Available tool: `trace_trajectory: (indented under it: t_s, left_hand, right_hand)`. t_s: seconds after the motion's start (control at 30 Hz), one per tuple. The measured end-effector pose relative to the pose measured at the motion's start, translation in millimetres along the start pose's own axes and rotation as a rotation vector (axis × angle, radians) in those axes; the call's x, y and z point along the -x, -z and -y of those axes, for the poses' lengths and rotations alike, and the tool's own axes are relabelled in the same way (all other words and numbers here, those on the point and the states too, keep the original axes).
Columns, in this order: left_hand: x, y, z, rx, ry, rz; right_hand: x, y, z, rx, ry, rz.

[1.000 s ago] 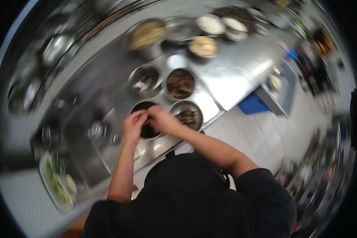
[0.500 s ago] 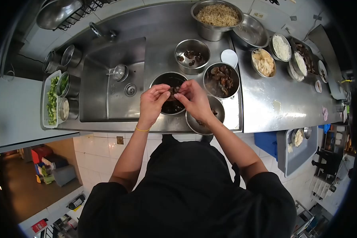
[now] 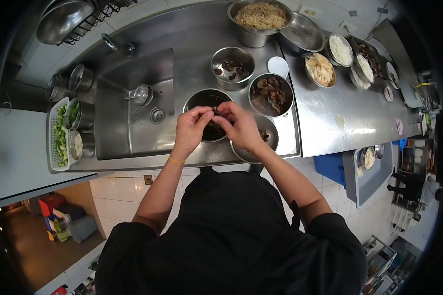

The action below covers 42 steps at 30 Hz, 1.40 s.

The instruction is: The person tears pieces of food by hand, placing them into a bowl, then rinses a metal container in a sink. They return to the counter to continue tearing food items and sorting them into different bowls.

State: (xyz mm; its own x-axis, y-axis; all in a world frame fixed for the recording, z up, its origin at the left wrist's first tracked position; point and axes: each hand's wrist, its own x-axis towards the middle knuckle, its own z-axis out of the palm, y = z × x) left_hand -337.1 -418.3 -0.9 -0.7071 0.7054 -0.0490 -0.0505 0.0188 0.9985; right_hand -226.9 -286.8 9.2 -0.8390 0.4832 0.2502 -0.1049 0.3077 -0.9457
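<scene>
Over a steel pot [image 3: 196, 97] of dark liquid, both my hands meet with their fingertips pinched. Between them is a small dark brown piece that looks like a soaked mushroom [image 3: 215, 111], mostly covered by the fingers. My left hand [image 3: 190, 130] grips it from the left, while my right hand [image 3: 243, 130] pinches its other side. To the right, a steel bowl [image 3: 251, 104] holds many similar brown pieces. Behind the pot stands another bowl [image 3: 222, 78] with several pieces inside. A third bowl [image 3: 274, 147] sits partly under my right wrist.
A sink [image 3: 133, 132] with a ladle [image 3: 142, 95] lies to the left, beside a white basket of chopped greens [image 3: 52, 142]. At the back stands a pot of shredded food [image 3: 253, 38]. Bowls of pale food [image 3: 321, 70] and white shreds [image 3: 340, 50] line the right counter.
The view has tilted slightly, shifting the counter in the frame. My hands stay over the pot, still pinching the brown piece, with the right fingers slightly changed in position.
</scene>
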Motion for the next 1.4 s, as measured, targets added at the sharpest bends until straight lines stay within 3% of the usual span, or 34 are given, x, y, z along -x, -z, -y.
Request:
trace_trajectory:
  t_s: [0.07,0.23,0.3,0.47,0.53,0.77,0.8,0.97,1.1,1.2,1.4]
  left_hand:
    - [-2,2,-1,0.0,0.001,0.021]
    - [-2,1,-8,-0.017,-0.024,0.092]
    - [-2,-2,-10,0.405,0.132,0.096]
    - [-3,-1,-11,0.536,0.219,0.107]
    - [-1,-4,-12,0.527,0.229,0.087]
    - [8,-51,-24,0.267,0.179,0.178]
    - [8,-62,-24,0.243,0.149,0.22]
    - [13,-102,-24,0.08,0.099,0.042]
    - [23,-129,-20,0.188,0.14,-0.045]
    - [28,-145,-12,0.196,0.143,-0.137]
    - [34,-167,-16,0.259,0.145,-0.139]
  right_hand:
    - [-4,5,-6,-0.352,-0.309,0.078]
    - [-13,20,-5,-0.533,-0.385,0.122]
    - [-14,23,-7,-0.679,-0.394,-0.06]
    - [-14,50,-9,-0.635,-0.463,0.024]
    - [-9,60,-11,-0.588,-0.473,0.179]
    - [8,87,-3,-0.457,-0.406,0.328]
    - [11,90,-3,-0.447,-0.389,0.326]
    - [23,104,-21,-0.424,-0.353,0.199]
    - [35,111,-24,-0.596,-0.357,0.062]
    - [45,114,-31,-0.601,-0.366,0.033]
    - [49,137,-35,-0.463,-0.369,0.11]
